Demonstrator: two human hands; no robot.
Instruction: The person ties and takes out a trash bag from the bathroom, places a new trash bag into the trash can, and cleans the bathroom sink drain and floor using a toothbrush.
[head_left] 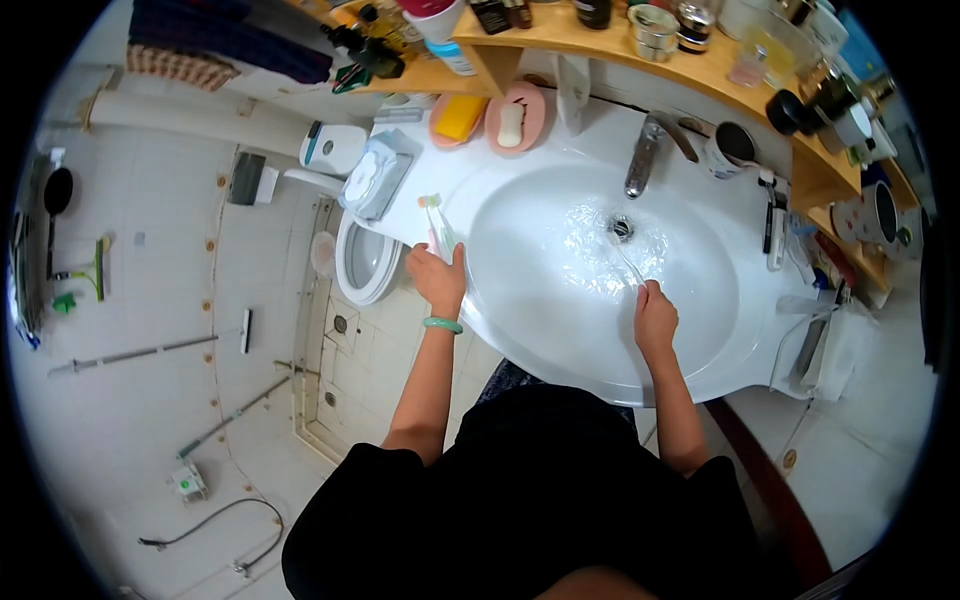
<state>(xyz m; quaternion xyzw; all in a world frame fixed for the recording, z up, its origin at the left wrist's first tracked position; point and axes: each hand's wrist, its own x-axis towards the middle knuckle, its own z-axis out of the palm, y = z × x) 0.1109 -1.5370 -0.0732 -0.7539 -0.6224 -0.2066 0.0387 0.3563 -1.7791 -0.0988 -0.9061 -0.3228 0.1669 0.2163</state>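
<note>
My left hand [437, 277], with a green bangle [443, 325] on the wrist, is closed around the lower part of light-coloured toothbrushes [436, 222] at the left rim of the white sink [500, 290]. Their heads point up and away from me. Over the basin, my right hand [655, 312] pinches a thin white toothbrush [628, 262], whose far end reaches toward the drain [621, 228]. Rippling water covers the basin floor around the drain. Behind it stands the metal faucet [640, 165].
Soap dishes [515, 118] and a wipes pack [376, 178] lie on the back left counter. A wooden shelf [560, 40] with jars runs above. A cup [731, 150] stands right of the faucet. The toilet [368, 262] is at the left.
</note>
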